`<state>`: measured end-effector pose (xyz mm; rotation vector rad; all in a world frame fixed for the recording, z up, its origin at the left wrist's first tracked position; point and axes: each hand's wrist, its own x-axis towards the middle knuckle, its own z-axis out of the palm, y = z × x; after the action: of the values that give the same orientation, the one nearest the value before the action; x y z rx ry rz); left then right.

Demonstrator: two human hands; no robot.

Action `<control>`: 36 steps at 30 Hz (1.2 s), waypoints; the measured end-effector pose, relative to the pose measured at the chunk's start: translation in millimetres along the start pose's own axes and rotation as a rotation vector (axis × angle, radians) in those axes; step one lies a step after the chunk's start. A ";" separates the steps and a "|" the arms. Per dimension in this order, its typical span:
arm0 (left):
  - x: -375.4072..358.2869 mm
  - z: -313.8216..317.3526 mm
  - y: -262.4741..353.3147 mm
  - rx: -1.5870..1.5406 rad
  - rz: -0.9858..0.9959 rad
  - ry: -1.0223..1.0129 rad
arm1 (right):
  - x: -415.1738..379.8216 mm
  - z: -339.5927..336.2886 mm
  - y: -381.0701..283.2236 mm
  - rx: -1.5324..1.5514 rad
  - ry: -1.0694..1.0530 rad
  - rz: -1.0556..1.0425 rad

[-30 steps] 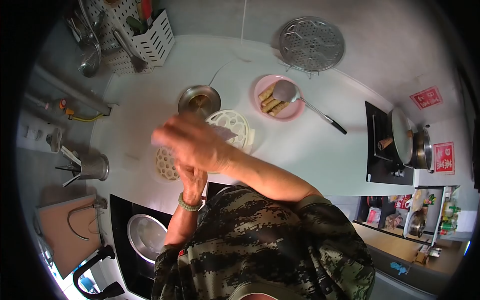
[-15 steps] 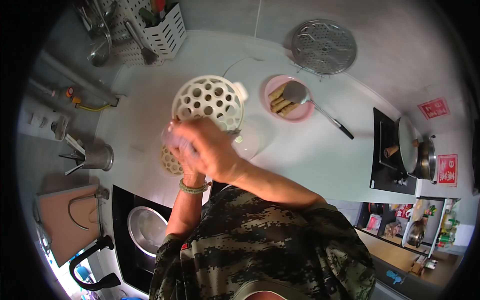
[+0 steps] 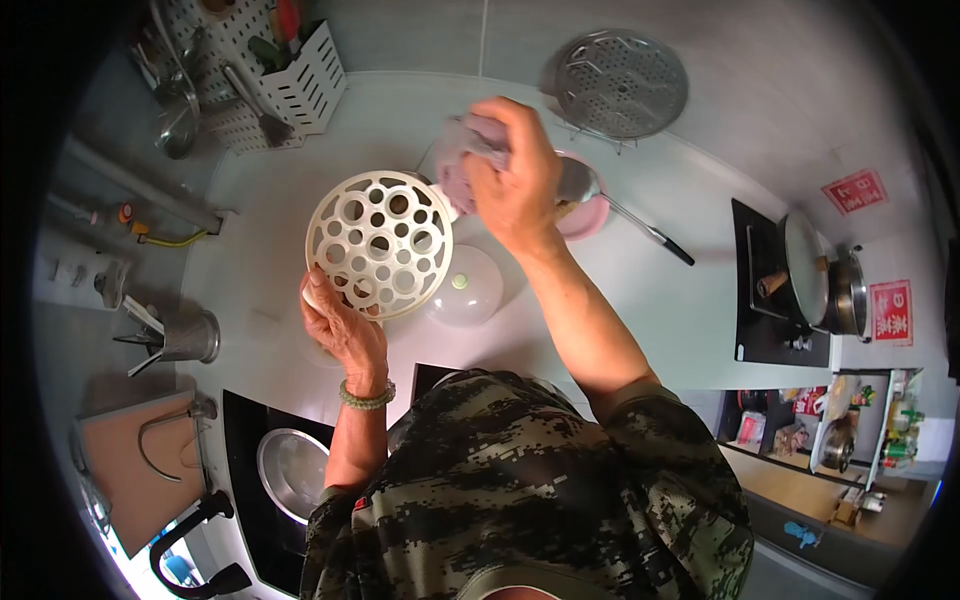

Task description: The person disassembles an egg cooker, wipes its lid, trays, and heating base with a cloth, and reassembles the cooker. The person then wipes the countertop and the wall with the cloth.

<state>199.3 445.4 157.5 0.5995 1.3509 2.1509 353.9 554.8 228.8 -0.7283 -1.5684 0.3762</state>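
Observation:
A cream-white round rack [image 3: 412, 272] full of round holes sits in front of me, with more holes showing through beneath it. My left hand [image 3: 345, 330] is at its near-left edge, the thumb over the rim and the other fingers curled underneath, gripping it. To the right and higher, my right hand [image 3: 520, 175] is closed round a bunched purple-grey cloth [image 3: 470, 155]. Below that hand, a clear domed lid [image 3: 475, 300] with a pale green knob lies on the counter. A pink plate [image 3: 590, 222] is partly hidden behind my right hand, with a spatula [image 3: 640, 225] resting across it.
A round perforated metal steaming plate [image 3: 620, 85] leans against the back wall. The stove [image 3: 752, 285] with pans stands at right. At left are a steel utensil cup [image 3: 195, 337], a white perforated holder [image 3: 310, 85] and the sink with a metal bowl [image 3: 292, 472].
My hands have separated. The right hand moved up and right with the cloth, now over the plate's left side. The left hand moved left to the rack's rim. The smaller perforated disc no longer shows separately.

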 end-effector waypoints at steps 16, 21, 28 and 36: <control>10.0 2.9 -5.7 0.027 -0.085 -0.095 | -44.0 -27.9 -37.6 0.149 0.074 0.164; 14.3 20.3 3.6 -0.408 -0.396 -0.065 | -39.8 -33.8 -18.9 0.135 0.304 0.166; -3.0 6.0 -14.3 -1.335 -1.241 -0.450 | -14.5 6.0 -34.5 0.640 0.387 0.422; -10.4 -4.3 -13.7 -1.150 -1.278 -0.466 | -77.4 39.5 -80.3 0.231 -0.428 -0.289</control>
<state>207.3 440.9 142.4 -0.2328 -0.0313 1.1901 296.7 452.2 214.4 -0.2420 -1.9612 0.5103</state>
